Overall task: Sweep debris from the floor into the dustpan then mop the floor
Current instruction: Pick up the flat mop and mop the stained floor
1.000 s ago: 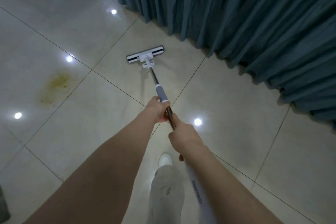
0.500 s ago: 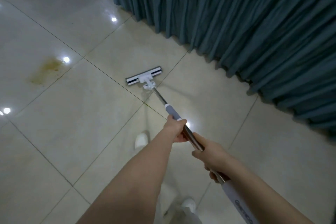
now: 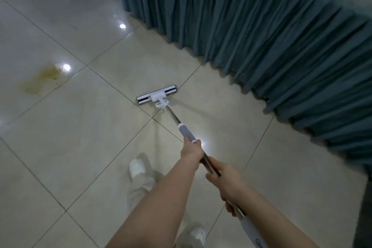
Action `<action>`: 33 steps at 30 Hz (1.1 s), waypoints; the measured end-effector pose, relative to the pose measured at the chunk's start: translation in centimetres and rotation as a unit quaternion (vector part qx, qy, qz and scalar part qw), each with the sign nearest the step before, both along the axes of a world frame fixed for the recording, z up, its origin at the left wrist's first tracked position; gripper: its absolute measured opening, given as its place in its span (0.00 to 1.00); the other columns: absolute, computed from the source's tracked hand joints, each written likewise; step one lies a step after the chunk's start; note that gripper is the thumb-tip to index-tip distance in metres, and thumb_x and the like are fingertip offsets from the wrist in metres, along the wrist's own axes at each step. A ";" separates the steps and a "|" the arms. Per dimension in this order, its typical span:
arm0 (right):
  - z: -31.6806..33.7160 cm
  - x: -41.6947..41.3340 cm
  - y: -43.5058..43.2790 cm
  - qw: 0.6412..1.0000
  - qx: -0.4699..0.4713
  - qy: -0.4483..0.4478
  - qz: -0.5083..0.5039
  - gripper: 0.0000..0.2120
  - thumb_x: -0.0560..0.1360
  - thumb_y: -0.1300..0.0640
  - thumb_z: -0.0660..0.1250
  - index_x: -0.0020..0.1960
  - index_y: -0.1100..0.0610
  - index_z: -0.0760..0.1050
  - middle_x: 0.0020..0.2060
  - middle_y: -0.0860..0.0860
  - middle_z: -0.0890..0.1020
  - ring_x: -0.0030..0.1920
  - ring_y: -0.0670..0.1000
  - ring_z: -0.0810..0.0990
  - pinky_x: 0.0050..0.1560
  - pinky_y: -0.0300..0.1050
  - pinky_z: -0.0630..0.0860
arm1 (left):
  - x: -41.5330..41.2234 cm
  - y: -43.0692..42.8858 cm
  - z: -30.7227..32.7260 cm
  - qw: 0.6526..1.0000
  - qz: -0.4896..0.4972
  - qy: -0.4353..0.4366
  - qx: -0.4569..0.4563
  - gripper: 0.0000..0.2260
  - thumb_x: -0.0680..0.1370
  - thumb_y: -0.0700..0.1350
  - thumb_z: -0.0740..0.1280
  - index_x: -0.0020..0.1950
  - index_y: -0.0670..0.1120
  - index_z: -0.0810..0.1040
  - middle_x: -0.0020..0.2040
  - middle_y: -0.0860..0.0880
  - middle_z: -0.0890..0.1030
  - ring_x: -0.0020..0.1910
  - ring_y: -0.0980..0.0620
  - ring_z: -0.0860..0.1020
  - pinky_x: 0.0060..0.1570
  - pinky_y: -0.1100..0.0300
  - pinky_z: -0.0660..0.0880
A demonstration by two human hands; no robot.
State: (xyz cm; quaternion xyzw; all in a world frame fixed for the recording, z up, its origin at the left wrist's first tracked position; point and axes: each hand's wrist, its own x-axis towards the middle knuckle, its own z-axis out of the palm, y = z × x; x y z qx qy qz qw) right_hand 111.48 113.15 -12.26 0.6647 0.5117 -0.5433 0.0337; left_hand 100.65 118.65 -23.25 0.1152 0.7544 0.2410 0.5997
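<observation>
Mop [image 3: 173, 116] on tiled floor [image 3: 80, 147], left hand [image 3: 191, 152] and right hand [image 3: 227, 183] both curled round its handle

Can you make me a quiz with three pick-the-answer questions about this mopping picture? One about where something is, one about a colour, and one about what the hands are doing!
1. Where is the yellowish stain compared with the mop head?
A) off to its left
B) right under it
C) far to its right

2. What colour is the curtain?
A) red
B) teal blue
C) white

3. What are the left hand and right hand doing?
A) both grip the mop handle
B) only one grips it
C) both hang free

Answers:
1 A, the yellowish stain sits well left of the mop head.
2 B, its folds are dark teal.
3 A, fingers of both hands curl round the mop handle.
</observation>
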 end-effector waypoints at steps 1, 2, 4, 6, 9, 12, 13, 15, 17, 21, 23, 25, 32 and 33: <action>0.0 -0.5 0.9 1.000 -0.004 0.001 -0.007 0.21 0.80 0.54 0.58 0.65 0.30 0.66 0.28 0.55 0.73 0.14 0.50 0.71 0.19 0.40 0.71 | -0.5 0.9 -0.1 1.000 0.002 0.002 0.001 0.24 0.79 0.50 0.57 0.74 0.58 0.57 0.45 0.47 0.74 0.39 0.46 0.75 0.42 0.54 0.76; 0.0 -1.0 1.9 1.000 -0.009 0.003 -0.014 0.21 0.80 0.53 0.58 0.65 0.29 0.65 0.28 0.55 0.73 0.15 0.51 0.71 0.19 0.41 0.71 | -1.1 1.8 -0.2 1.000 0.003 0.005 0.001 0.24 0.79 0.50 0.57 0.75 0.59 0.57 0.43 0.48 0.73 0.39 0.47 0.75 0.43 0.53 0.76; -0.2 -2.6 4.1 0.999 -0.022 0.011 -0.032 0.20 0.80 0.53 0.59 0.64 0.28 0.66 0.27 0.57 0.72 0.16 0.52 0.71 0.20 0.42 0.72 | -2.7 4.1 -0.4 1.000 0.000 0.004 0.003 0.25 0.80 0.50 0.57 0.75 0.60 0.55 0.45 0.48 0.73 0.39 0.47 0.75 0.45 0.52 0.77; -0.4 -4.5 6.8 0.999 -0.027 0.016 -0.044 0.20 0.80 0.52 0.59 0.63 0.28 0.66 0.27 0.57 0.72 0.16 0.53 0.71 0.21 0.43 0.72 | -4.7 6.9 -0.8 1.000 -0.001 0.004 0.008 0.25 0.80 0.50 0.57 0.76 0.59 0.55 0.49 0.45 0.74 0.40 0.46 0.75 0.46 0.51 0.78; -1.0 -7.6 11.8 0.998 -0.028 0.013 -0.047 0.21 0.80 0.52 0.60 0.63 0.27 0.66 0.27 0.57 0.71 0.17 0.54 0.71 0.21 0.43 0.73 | -7.9 12.1 -1.7 1.000 0.001 0.005 0.013 0.24 0.80 0.50 0.58 0.75 0.57 0.57 0.48 0.44 0.75 0.38 0.46 0.75 0.41 0.53 0.76; -1.8 -11.2 17.9 0.999 -0.025 0.003 -0.039 0.21 0.80 0.51 0.60 0.67 0.29 0.64 0.27 0.58 0.75 0.17 0.53 0.72 0.20 0.43 0.72 | -11.3 18.1 -2.8 1.000 0.003 -0.003 0.016 0.25 0.80 0.50 0.57 0.76 0.59 0.55 0.46 0.44 0.75 0.39 0.45 0.76 0.39 0.54 0.76; -2.3 -12.5 20.2 0.999 -0.021 -0.001 -0.030 0.21 0.81 0.51 0.60 0.68 0.30 0.63 0.28 0.58 0.77 0.17 0.53 0.72 0.19 0.43 0.73 | -12.6 20.3 -3.4 1.000 0.002 -0.003 0.017 0.25 0.80 0.51 0.57 0.76 0.59 0.54 0.48 0.44 0.75 0.41 0.44 0.76 0.40 0.54 0.77; -3.2 -15.4 24.8 1.000 -0.012 -0.012 -0.014 0.22 0.81 0.51 0.60 0.69 0.30 0.62 0.31 0.58 0.80 0.18 0.54 0.74 0.19 0.44 0.74 | -15.3 24.9 -4.7 1.000 0.003 -0.003 0.022 0.26 0.80 0.51 0.58 0.76 0.60 0.53 0.51 0.43 0.75 0.45 0.42 0.77 0.45 0.52 0.78; -4.1 -18.5 29.8 1.000 -0.006 -0.025 -0.006 0.22 0.81 0.50 0.60 0.70 0.30 0.60 0.31 0.58 0.79 0.18 0.53 0.74 0.19 0.43 0.74 | -18.4 29.9 -5.8 0.999 0.018 -0.011 0.038 0.27 0.79 0.51 0.59 0.76 0.59 0.54 0.53 0.43 0.75 0.48 0.40 0.77 0.50 0.49 0.79; -6.0 -25.4 38.8 0.999 0.006 -0.039 0.026 0.25 0.79 0.55 0.63 0.70 0.35 0.62 0.32 0.57 0.76 0.17 0.50 0.74 0.20 0.40 0.73 | -25.3 39.2 -7.4 0.994 0.078 -0.039 0.071 0.26 0.77 0.49 0.65 0.73 0.53 0.61 0.57 0.42 0.77 0.49 0.39 0.78 0.43 0.49 0.81; -7.1 -29.3 42.1 0.998 0.007 -0.042 0.055 0.27 0.77 0.60 0.67 0.70 0.40 0.64 0.35 0.57 0.77 0.20 0.50 0.75 0.22 0.42 0.75 | -29.2 42.6 -7.9 0.991 0.092 -0.043 0.091 0.21 0.77 0.46 0.66 0.68 0.48 0.65 0.47 0.45 0.76 0.39 0.44 0.78 0.24 0.60 0.75; -7.9 -33.5 44.5 0.996 0.011 -0.043 0.081 0.27 0.76 0.65 0.65 0.69 0.44 0.66 0.38 0.58 0.77 0.22 0.51 0.76 0.23 0.46 0.78 | -33.3 45.0 -8.6 0.991 0.072 -0.031 0.110 0.16 0.78 0.43 0.64 0.65 0.45 0.68 0.40 0.45 0.72 0.32 0.47 0.73 0.15 0.67 0.66; -8.1 -43.7 48.5 0.991 0.027 -0.040 0.122 0.19 0.77 0.69 0.61 0.65 0.54 0.71 0.37 0.57 0.75 0.22 0.51 0.75 0.16 0.37 0.70 | -43.5 48.1 -8.5 0.994 0.006 0.021 0.110 0.03 0.79 0.43 0.61 0.48 0.46 0.68 0.33 0.46 0.70 0.24 0.51 0.67 0.21 0.71 0.60; -7.8 -44.1 48.2 0.992 0.025 -0.040 0.119 0.18 0.77 0.69 0.61 0.64 0.55 0.72 0.37 0.57 0.75 0.22 0.52 0.74 0.17 0.37 0.70 | -43.9 47.7 -8.1 0.994 0.001 0.026 0.107 0.03 0.79 0.44 0.61 0.47 0.46 0.68 0.32 0.46 0.69 0.24 0.52 0.66 0.22 0.71 0.59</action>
